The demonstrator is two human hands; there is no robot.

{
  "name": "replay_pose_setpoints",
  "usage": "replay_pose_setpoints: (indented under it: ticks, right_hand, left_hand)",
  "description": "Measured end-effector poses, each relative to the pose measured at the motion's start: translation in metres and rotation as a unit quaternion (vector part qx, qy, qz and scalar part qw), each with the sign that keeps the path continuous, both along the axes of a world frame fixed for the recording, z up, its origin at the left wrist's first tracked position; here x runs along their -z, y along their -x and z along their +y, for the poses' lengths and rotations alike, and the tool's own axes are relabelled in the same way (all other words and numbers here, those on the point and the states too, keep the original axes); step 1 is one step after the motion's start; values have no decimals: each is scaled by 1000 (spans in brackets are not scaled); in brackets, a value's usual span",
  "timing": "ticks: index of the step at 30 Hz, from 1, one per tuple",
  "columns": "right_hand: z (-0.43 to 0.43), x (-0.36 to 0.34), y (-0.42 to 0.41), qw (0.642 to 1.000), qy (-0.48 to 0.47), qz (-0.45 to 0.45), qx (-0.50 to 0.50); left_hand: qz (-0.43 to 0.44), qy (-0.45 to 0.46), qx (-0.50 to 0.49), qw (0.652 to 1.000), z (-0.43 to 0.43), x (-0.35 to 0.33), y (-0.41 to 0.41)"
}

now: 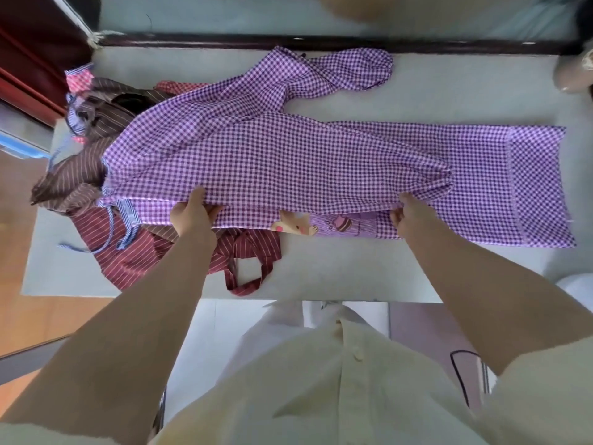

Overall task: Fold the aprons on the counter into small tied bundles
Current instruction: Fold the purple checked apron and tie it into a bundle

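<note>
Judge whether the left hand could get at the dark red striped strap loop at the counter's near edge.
Probably yes. The strap loop lies uncovered on the counter, with nothing over it. But the left hand grips the purple checked apron and would have to let go first.

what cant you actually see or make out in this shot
Head view, the only one:
1. The fingertips of the left hand and right hand are tucked under a fold of the purple apron.
2. The cartoon print is half covered by that fold.
3. The number of striped aprons: they overlap, and the purple apron covers part.
4. A pale object at the right edge is blurred and cut off.
</note>
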State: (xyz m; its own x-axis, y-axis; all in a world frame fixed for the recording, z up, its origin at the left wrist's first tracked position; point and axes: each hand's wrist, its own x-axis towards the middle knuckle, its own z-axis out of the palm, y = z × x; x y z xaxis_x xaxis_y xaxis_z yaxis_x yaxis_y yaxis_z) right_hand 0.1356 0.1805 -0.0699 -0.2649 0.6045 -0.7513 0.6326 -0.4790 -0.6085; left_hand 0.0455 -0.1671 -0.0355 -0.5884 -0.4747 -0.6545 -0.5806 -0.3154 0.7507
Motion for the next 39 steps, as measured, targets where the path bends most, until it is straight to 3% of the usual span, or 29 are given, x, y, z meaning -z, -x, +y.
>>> replay_pose_setpoints:
  ticks: [5, 10, 14, 17, 20, 22, 25, 27, 29, 31, 32, 35, 37, 39]
  right_hand:
    - [1, -6, -1, 981, -172, 28, 85]
    - [-7, 15, -34, 997, -15, -34, 74]
    - [-7, 13, -36, 997, -47, -55, 34]
    - [-4, 10, -33, 994, -63, -84, 39]
    - [-3, 7, -29, 971, -167, -169, -4]
    - [-9, -3, -23, 942, -298, -157, -15]
    - [-36, -9, -1, 895, -425, -19, -138]
    - [-59, -4, 12, 879, -372, 80, -288]
    - [-76, 6, 19, 822, -299, 52, -483]
    - [-82, 20, 18, 759, -288, -20, -584]
    - [-84, 24, 17, 757, -296, -25, -582]
    - [-82, 20, 14, 815, -319, 37, -482]
    - [-78, 15, 13, 837, -329, 21, -437]
    - [-69, 9, 13, 861, -274, -58, -424]
  left_hand:
    - [30, 91, 22, 995, -4, -2, -1]
    - [-53, 138, 76, 986, -13, 8, -15]
    - [-100, 142, 2, 985, -25, 11, -21]
    - [-110, 87, -50, 989, -25, 10, -19]
    - [-119, 64, -36, 990, -24, 8, -18]
    - [-99, 73, -23, 992, -27, 10, -18]
    - [2, 152, 17, 988, -33, 11, -15]
    - [27, 182, 36, 982, -41, 11, -17]
    - [-19, 222, 63, 973, -54, 17, -20]
    - [-84, 249, 61, 963, -66, 22, -25]
    - [-95, 264, 42, 959, -69, 20, -28]
    - [-65, 316, 39, 946, -70, 13, -25]
    - [-42, 257, 44, 965, -67, 10, -22]
    - [-45, 170, 37, 984, -61, 7, -18]
